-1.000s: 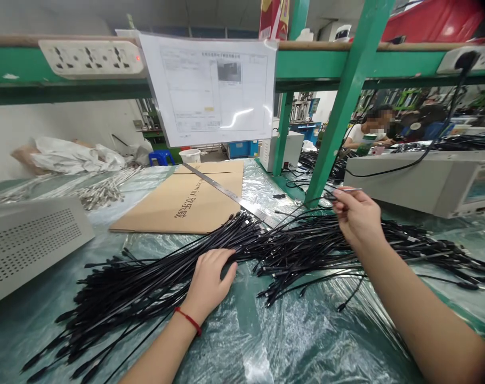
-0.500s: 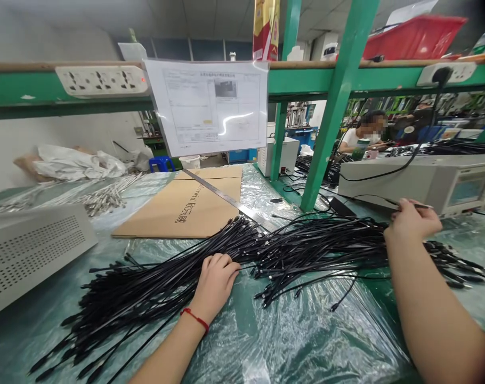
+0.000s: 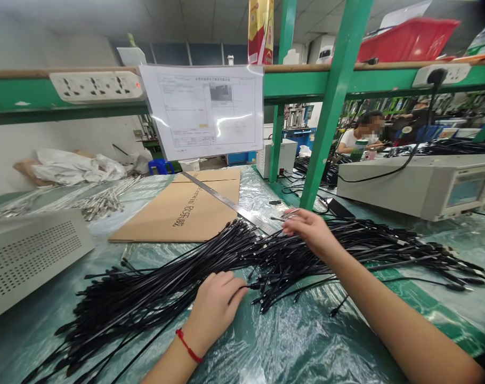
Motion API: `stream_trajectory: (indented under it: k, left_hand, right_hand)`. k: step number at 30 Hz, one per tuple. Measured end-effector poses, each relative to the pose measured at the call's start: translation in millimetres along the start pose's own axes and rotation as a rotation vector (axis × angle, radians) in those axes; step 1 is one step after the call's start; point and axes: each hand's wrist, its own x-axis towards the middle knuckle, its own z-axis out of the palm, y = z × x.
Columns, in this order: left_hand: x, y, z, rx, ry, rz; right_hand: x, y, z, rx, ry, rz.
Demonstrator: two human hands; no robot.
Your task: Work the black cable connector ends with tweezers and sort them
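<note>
Many black cables (image 3: 146,293) lie on the film-covered table (image 3: 298,346) before green shelving (image 3: 296,84).

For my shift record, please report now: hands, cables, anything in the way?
Left hand holds a black cable. Right hand above right-side cable pile, grip unclear. Green post stands beyond right hand; metal ruler near cables.

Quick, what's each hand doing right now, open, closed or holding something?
Left hand: closed, holding a black cable between thumb and fingers.
Right hand: closed at the fingertips; too unclear to tell what it holds.
</note>
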Motion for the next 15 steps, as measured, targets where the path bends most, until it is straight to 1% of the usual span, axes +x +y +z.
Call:
stream_trajectory:
  k: [2,3,5,8,12,15]
  left_hand:
    - [-3,5,-4.0,-0.024,0.046,-0.011]
    - [-4,8,-6.2,-0.045,0.069,-0.015]
    - [-8,15,-10.0,-0.113,0.112,-0.015]
    - [-11,22,-11.5,-0.206,0.135,0.027]
    - [-12,19,-6.8,-0.279,0.17,0.112]
    - [-13,18,-5.0,-0.281,0.231,0.125]
  right_hand:
    - [-14,-3,26,-0.007,-0.165,0.053]
    - [-21,-4,36,-0.015,-0.226,0.07]
    - [-34,-6,51,-0.037,-0.298,0.077]
    - [-48,-11,62,-0.071,-0.324,0.032]
    - [-59,-18,66,-0.088,-0.337,-0.039]
    - [-65,-21,66,-0.124,-0.349,-0.186]
